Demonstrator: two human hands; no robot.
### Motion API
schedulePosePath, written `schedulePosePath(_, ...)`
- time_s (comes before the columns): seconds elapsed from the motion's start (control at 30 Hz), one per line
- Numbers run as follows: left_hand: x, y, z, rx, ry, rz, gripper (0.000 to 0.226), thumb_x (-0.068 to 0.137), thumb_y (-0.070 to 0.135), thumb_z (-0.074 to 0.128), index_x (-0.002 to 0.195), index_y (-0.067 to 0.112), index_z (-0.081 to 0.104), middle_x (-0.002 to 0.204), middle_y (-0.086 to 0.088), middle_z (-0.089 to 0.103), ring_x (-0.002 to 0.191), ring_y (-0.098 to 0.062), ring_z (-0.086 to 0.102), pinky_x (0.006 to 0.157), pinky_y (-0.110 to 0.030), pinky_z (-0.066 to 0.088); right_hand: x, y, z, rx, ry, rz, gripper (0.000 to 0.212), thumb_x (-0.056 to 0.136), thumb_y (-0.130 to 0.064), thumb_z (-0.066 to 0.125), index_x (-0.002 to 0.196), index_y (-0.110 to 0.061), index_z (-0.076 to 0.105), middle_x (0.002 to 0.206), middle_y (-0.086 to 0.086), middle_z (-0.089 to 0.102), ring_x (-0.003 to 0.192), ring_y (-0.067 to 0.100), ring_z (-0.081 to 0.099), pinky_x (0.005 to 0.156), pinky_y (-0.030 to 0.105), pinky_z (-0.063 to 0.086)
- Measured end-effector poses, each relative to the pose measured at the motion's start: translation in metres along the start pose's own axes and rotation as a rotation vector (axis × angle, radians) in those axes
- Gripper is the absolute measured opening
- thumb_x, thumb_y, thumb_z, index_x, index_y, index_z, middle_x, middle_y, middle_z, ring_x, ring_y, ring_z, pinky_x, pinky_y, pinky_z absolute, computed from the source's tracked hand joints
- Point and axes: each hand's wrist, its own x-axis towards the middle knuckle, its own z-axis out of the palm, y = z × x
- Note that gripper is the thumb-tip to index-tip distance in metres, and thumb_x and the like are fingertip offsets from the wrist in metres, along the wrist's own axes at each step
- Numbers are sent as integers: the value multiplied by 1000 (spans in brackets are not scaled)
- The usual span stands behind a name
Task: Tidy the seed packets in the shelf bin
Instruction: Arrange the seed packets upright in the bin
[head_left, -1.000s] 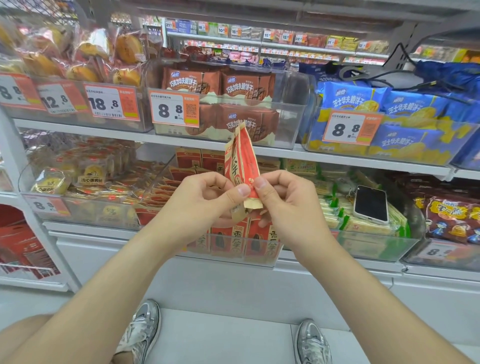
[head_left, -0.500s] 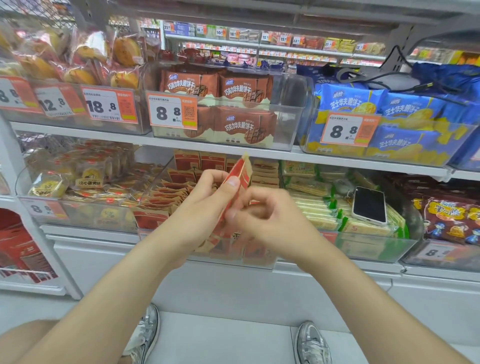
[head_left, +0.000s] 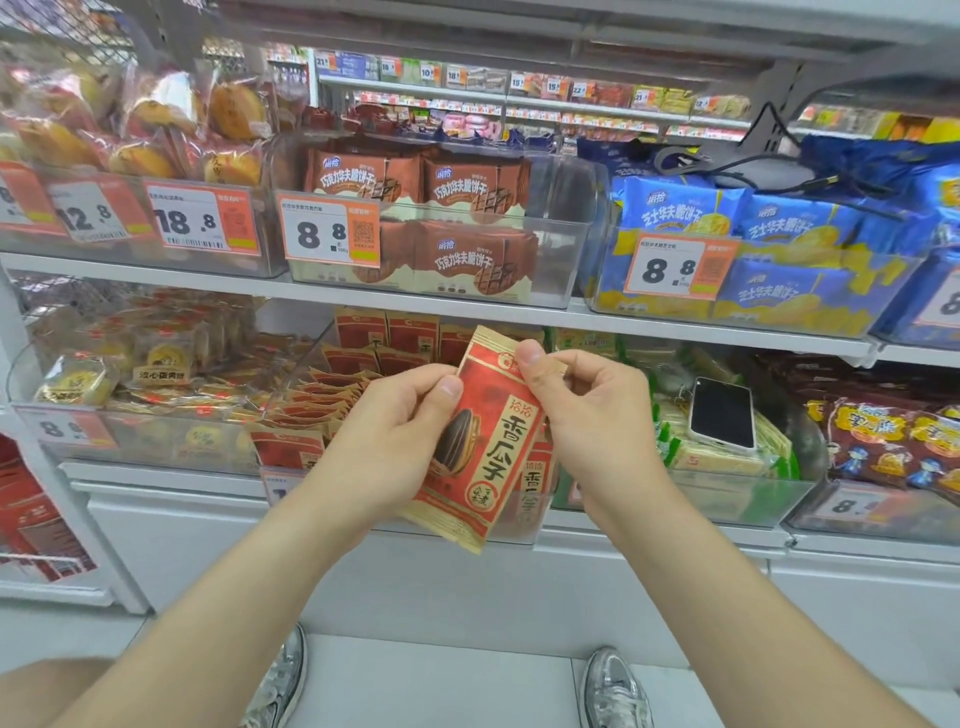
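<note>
Clear plastic shelf bin (head_left: 291, 364) sits on a white store shelf (head_left: 415, 301), its red seed packets partly hidden behind both hands. The left hand (head_left: 384, 441) and right hand (head_left: 597, 415) each pinch one seed packet (head_left: 488, 447), tilted, in front of the bin. A phone (head_left: 722, 413) lies on green packs; far aisle labels blur

One seed packet (head_left: 483, 441) is held before the shelf bin (head_left: 311, 358), between left hand (head_left: 387, 441) and right hand (head_left: 597, 415); more packets (head_left: 322, 400) are stacked inside; a phone (head_left: 722, 413) is laid on the right-hand neighbouring bin's goods.
</note>
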Motion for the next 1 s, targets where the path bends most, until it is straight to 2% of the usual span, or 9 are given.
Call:
schedulePosePath(0.1, 3, -3, -4, 145, -83, 10, 49, 111, 52, 39, 104, 22, 76, 93, 7, 82, 83, -10, 79, 75, -38, 64, 9, 4, -5, -23, 152, -113, 42, 97, -41, 77, 71, -9, 68, 73, 24, 70, 63, 21, 60, 58, 46, 51)
schedulePosePath(0.17, 3, -3, -6, 65, -210, -80, 46, 112, 47, 42, 112, 18, 77, 100, 3, 84, 94, -16, 81, 83, -47, 67, 14, 8, -9, -81, 253, -181, 44, 99, -46, 73, 70, -14, 65, 70, 14, 71, 62, 16, 61, 58, 43, 51)
schedulePosePath(0.27, 3, 1, -12, -92, -394, -131, 27, 113, 22, 50, 132, 18, 69, 112, -1, 83, 110, -14, 78, 89, -33, 66, 20, 14, -12, -154, 337, -184, 45, 102, -54, 65, 80, -15, 64, 74, 3, 73, 68, 15, 71, 62, 38, 56)
schedulePosePath(0.33, 3, 4, -16, -121, -428, -148, 26, 112, 14, 53, 131, 17, 71, 110, -2, 83, 107, -13, 79, 77, -19, 63, 21, 17, -11, -165, 311, -186, 38, 105, -55, 60, 91, -20, 63, 83, 0, 75, 76, 16, 75, 66, 40, 58)
schedulePosePath(0.4, 6, 3, -16, -71, -363, -168, 22, 109, 15, 58, 120, 13, 76, 102, -2, 84, 97, -11, 81, 62, -13, 59, 21, 18, -10, -172, 247, -214, 26, 108, -50, 57, 104, -25, 62, 91, -4, 75, 80, 10, 74, 67, 39, 58)
schedulePosePath(0.53, 14, -7, -17, 110, -173, -76, 16, 106, 23, 67, 105, 14, 80, 87, 3, 84, 81, -13, 82, 66, -26, 66, 21, 17, -10, -164, 59, -288, 23, 106, -40, 65, 127, -35, 59, 110, -13, 73, 100, 8, 73, 88, 41, 62)
schedulePosePath(0.7, 30, -17, -21, 352, 48, 75, 19, 99, 37, 76, 87, 22, 76, 68, 8, 78, 62, -7, 76, 60, -19, 56, 30, 22, -12, -123, 81, -349, 30, 101, -28, 69, 123, -35, 50, 109, 2, 73, 101, 26, 74, 90, 60, 59)
schedulePosePath(0.83, 51, -35, -31, 528, 249, 155, 9, 100, 37, 75, 94, 32, 70, 79, 14, 75, 77, -8, 72, 80, -40, 62, 32, 18, -7, -166, 232, -549, 24, 103, -14, 69, 115, -18, 49, 94, 0, 68, 78, 18, 69, 72, 46, 57)
schedulePosePath(1.0, 69, -56, -39, 689, 117, 127, 13, 103, 39, 68, 101, 28, 73, 100, 10, 74, 95, -15, 69, 90, -46, 60, 51, 32, 15, -440, 96, -762, 16, 99, -2, 72, 104, -7, 57, 92, 4, 65, 80, 21, 65, 70, 34, 53)
